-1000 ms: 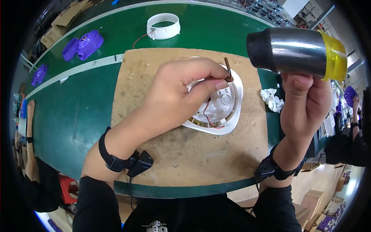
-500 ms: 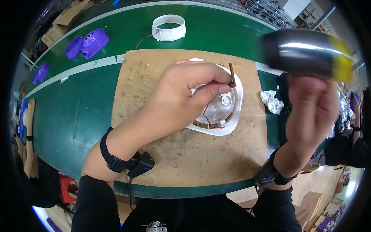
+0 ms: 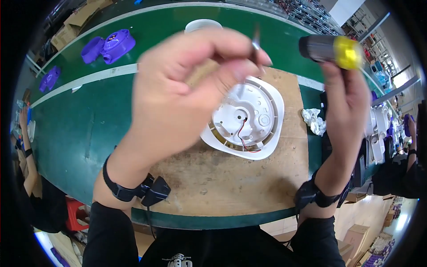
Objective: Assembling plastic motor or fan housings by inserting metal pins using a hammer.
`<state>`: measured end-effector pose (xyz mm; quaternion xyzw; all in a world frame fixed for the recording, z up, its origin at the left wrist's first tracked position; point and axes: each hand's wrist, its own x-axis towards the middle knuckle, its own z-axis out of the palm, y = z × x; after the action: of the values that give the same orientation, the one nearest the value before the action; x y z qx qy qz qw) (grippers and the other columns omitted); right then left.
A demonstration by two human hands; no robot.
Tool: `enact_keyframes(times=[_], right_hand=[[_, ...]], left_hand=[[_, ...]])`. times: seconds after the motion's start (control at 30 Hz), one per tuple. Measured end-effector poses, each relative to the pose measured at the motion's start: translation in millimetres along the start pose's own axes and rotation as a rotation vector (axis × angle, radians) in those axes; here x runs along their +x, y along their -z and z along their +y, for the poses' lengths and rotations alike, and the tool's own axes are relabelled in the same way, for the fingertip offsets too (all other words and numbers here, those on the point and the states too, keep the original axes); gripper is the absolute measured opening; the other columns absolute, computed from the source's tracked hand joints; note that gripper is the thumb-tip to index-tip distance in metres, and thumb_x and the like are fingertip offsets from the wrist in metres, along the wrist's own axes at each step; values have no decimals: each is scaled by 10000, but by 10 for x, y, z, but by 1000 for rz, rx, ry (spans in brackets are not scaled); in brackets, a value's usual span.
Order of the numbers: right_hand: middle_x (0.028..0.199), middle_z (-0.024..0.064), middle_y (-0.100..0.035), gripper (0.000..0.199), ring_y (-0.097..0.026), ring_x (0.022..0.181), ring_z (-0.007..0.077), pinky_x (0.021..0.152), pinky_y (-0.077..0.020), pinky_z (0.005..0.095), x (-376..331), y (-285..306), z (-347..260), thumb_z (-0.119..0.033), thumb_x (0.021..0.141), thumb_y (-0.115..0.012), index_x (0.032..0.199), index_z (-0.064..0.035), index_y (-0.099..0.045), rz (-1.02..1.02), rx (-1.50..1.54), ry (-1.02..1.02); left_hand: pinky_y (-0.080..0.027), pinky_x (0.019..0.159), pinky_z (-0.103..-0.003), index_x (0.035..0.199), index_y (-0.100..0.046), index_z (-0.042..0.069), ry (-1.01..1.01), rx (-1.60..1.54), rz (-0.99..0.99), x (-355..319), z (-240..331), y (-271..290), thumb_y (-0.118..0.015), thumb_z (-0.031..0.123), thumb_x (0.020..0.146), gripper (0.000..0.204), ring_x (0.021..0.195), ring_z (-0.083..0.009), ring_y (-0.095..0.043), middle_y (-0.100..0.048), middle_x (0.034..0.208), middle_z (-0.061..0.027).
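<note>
My left hand (image 3: 173, 93) is raised over the board, thumb and fingers pinched on a thin metal rod (image 3: 256, 44) that points upward; motion blurs its exact kind. Below and right of that hand lies a white round-cornered plastic housing (image 3: 242, 102) with a circular inside, partly covered by my fingers. From a hole near its middle runs a thin red and black wire (image 3: 240, 133). My right hand (image 3: 349, 95), up at the right, is closed round a cylindrical tool (image 3: 322, 48) with a dark grey barrel and a yellow end, held apart from the housing.
A brown board (image 3: 222, 191) lies under the housing on the green table (image 3: 80, 147). Crumpled white plastic (image 3: 314, 121) sits at the board's right edge. Purple housings (image 3: 118, 46) stand at far left; a white ring (image 3: 203, 24) is behind my left hand. Other people work at both sides.
My left hand has risen and moved left with the rod, baring more of the housing. The right hand's tool has shifted left and looks farther off.
</note>
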<state>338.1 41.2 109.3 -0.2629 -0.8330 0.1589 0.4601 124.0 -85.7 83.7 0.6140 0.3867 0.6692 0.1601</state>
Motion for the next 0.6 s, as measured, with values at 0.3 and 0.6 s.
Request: enact_keyframes(times=[0.3, 0.6], right_hand=[[929, 223, -650, 137, -622, 893, 432, 772, -487, 505, -212, -615, 1127, -44, 868, -670, 996, 3, -673, -157, -370, -102], [900, 197, -665, 155, -637, 911, 395, 805, -496, 466, -285, -821, 1303, -81, 865, -682, 978, 23, -703, -243, -388, -84]], left_hand=[[-508, 793, -433, 924, -733, 48, 39, 1082, -271, -62, -759, 484, -630, 30, 870, 117, 865, -318, -680, -701, 900, -143], [-500, 814, -496, 950, -745, 76, 487, 1010, -293, -198, -1060, 555, -687, 180, 887, 134, 948, -350, -662, -702, 973, -135]])
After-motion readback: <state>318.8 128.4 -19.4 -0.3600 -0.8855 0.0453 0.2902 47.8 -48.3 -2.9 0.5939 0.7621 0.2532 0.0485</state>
